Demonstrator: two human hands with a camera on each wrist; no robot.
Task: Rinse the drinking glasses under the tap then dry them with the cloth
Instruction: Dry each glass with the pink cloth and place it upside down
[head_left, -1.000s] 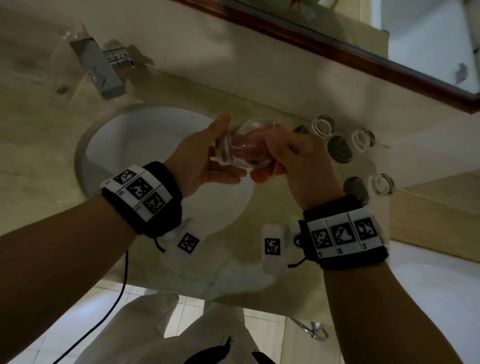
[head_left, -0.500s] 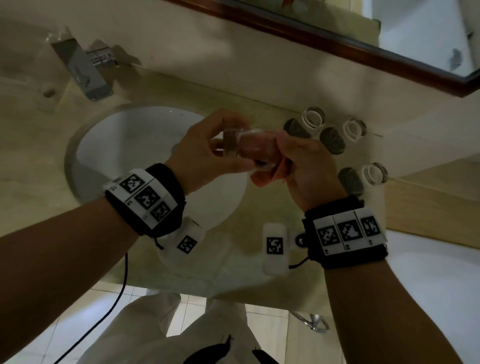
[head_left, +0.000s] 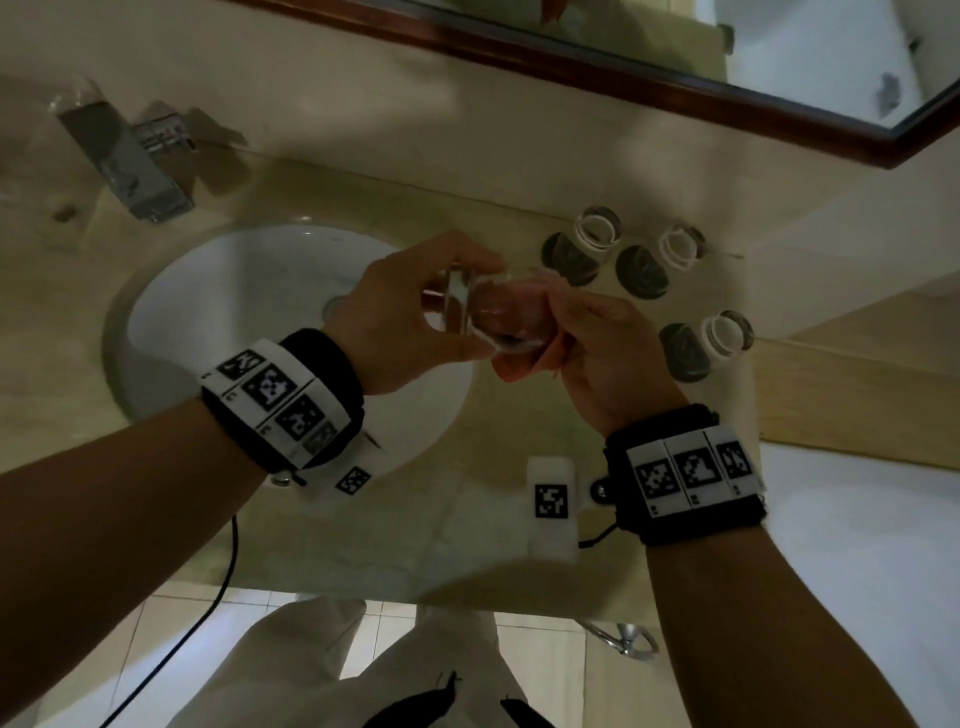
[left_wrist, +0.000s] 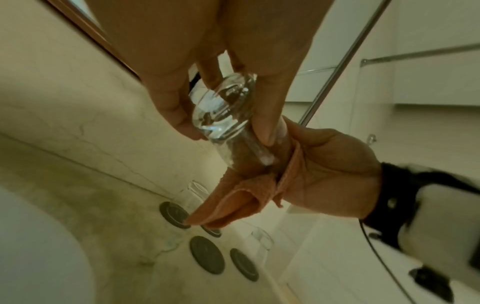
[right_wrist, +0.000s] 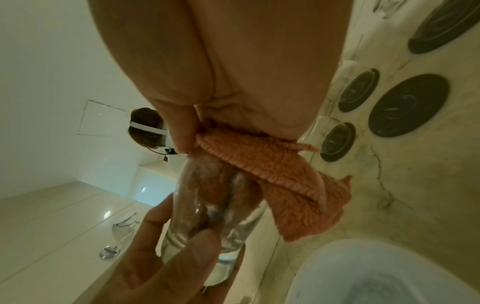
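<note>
Glass in hand: a clear drinking glass (head_left: 483, 312) lies on its side in the air between both hands, above the bench edge beside the sink (head_left: 218, 291).
Left hand (head_left: 410, 317): fingers and thumb curl round the thick base end of the glass, pinching it from opposite sides; the wrist views show the fingertips on the bottom rim.
Right hand (head_left: 597, 348): closed round an orange cloth (left_wrist: 233, 205), with part of the cloth pushed into the mouth of the glass and the rest bunched in the palm and hanging below.
Handling, glass: judged rigid, brittle and smooth; droplets show on the inner wall, so it is likely slick. The heavy base is the safest place to grip, as the thin rim would chip first.
Handling, cloth: soft, ribbed, limp; it folds to fit inside and likely gives friction against the wet wall.
Risk: twisting too hard could pull the glass out of the left fingertips over the hard bench.
Other glasses (head_left: 600, 231): three stand on the bench near the wall, each beside a dark round coaster (head_left: 641, 270).
Tap (head_left: 135, 166): off to the left behind the sink, well apart from the hands.
</note>
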